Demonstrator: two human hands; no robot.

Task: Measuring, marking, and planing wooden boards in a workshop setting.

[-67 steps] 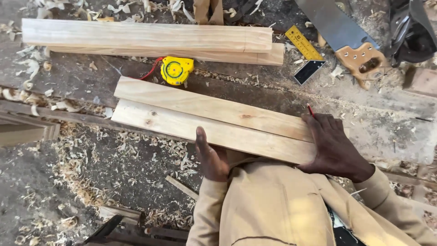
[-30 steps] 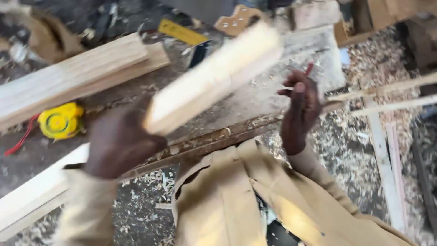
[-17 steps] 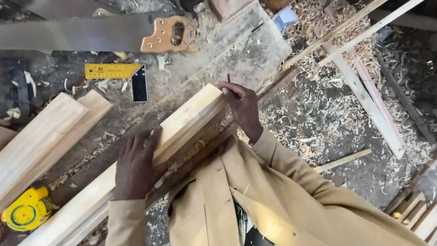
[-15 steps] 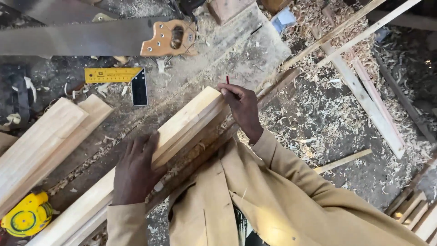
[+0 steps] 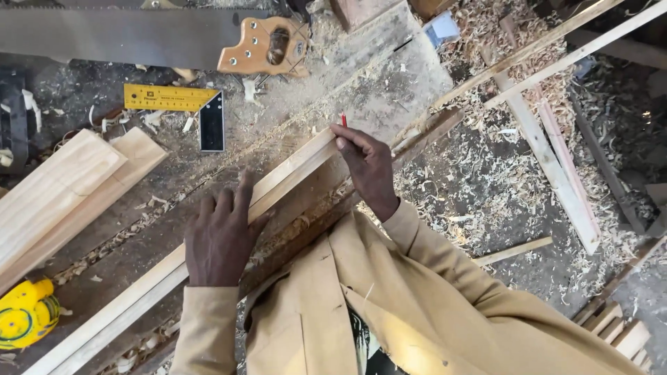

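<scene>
Left hand (image 5: 221, 239) pressed flat, fingers spread, on a long pale plank (image 5: 278, 182) lying slantwise across the dusty workbench (image 5: 361, 83), from the lower left up toward the middle. Right hand (image 5: 367, 167) resting at the plank's upper end, fingers pinched together around a red pencil (image 5: 343, 120), tip pointing up and away. Beyond the plank: a yellow try square (image 5: 182, 105) lying flat, and above it a handsaw (image 5: 167, 43) with a wooden handle. Two more boards (image 5: 66, 191) stacked at the left edge, well apart from the hands. A yellow tape measure (image 5: 26, 312) at the lower left, near the plank's far end. Wood shavings (image 5: 500, 167) thick on the floor to the right, with thin strips (image 5: 549, 146) lying among them. No boxes, bins or other containers in view.
</scene>
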